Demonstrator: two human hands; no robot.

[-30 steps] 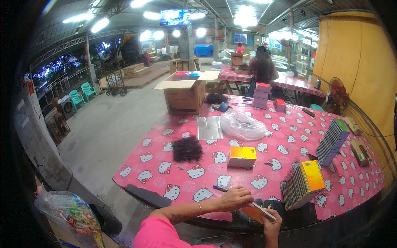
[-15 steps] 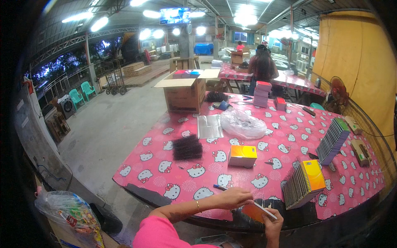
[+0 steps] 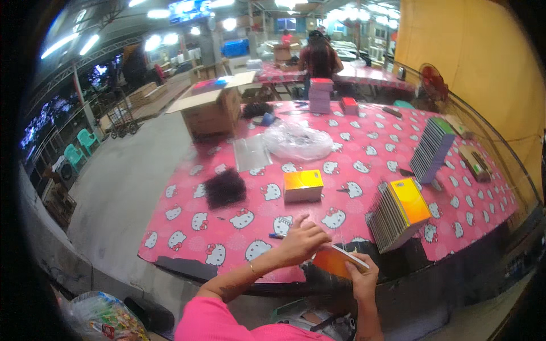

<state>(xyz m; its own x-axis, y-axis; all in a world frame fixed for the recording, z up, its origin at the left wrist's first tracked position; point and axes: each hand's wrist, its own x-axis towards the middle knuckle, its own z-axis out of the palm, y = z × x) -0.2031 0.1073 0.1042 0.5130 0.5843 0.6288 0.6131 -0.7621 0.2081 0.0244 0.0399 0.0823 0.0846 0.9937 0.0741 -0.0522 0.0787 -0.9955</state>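
Observation:
A thin notebook [image 3: 333,262] with an orange cover and white page edge is tilted over the table's near edge. My right hand [image 3: 364,275] grips its right end between thumb and fingers. At its upper left corner is my left hand [image 3: 307,240], fingers apart and one raised; whether it touches the pages is hard to see. A blue pen [image 3: 277,235] lies beside the left hand. Right of my hands stands a stack of yellow-orange spiral notebooks [image 3: 401,216]. Farther off sit a block of yellow-covered booklets [image 3: 303,186] and a pile of black binding coils [image 3: 224,188].
A pink patterned cloth covers the table [image 3: 187,227]. On it are a clear plastic bag [image 3: 298,141], an open cardboard box [image 3: 213,113], a green-topped notebook stack [image 3: 432,150] and purple-edged stacks [image 3: 320,96]. Another person [image 3: 318,57] stands beyond. A filled plastic bag [image 3: 105,318] is at lower left.
The view has shifted, so the table things appear higher and farther left. My left hand's fingers have lifted and spread at the notebook's end; my right hand keeps its grip.

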